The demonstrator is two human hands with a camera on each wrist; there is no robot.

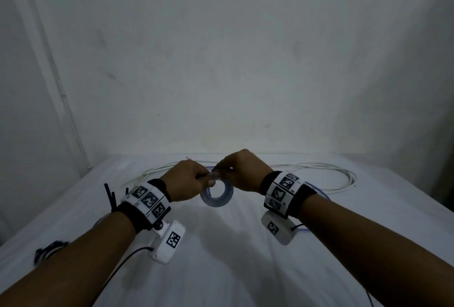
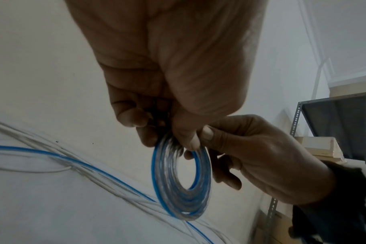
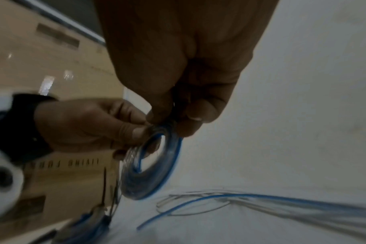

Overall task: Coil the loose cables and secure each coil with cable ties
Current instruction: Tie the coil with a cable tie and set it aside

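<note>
Two hands (image 1: 190,178) (image 1: 242,171) pinching one blue coil (image 1: 216,194) at its top, above the table's (image 1: 233,269) middle.

Both are gripping the coil's upper edge, seemingly working a tie round it; no tie is clearly showing. Next comes cinching it, then the loose white cable (image 1: 319,174) lying along the far edge.

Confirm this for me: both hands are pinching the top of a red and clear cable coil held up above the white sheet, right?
Not quite. The coil is blue and clear, not red, as the left wrist view shows. The rest holds: the left hand and the right hand both pinch its top above the white sheet.
</note>
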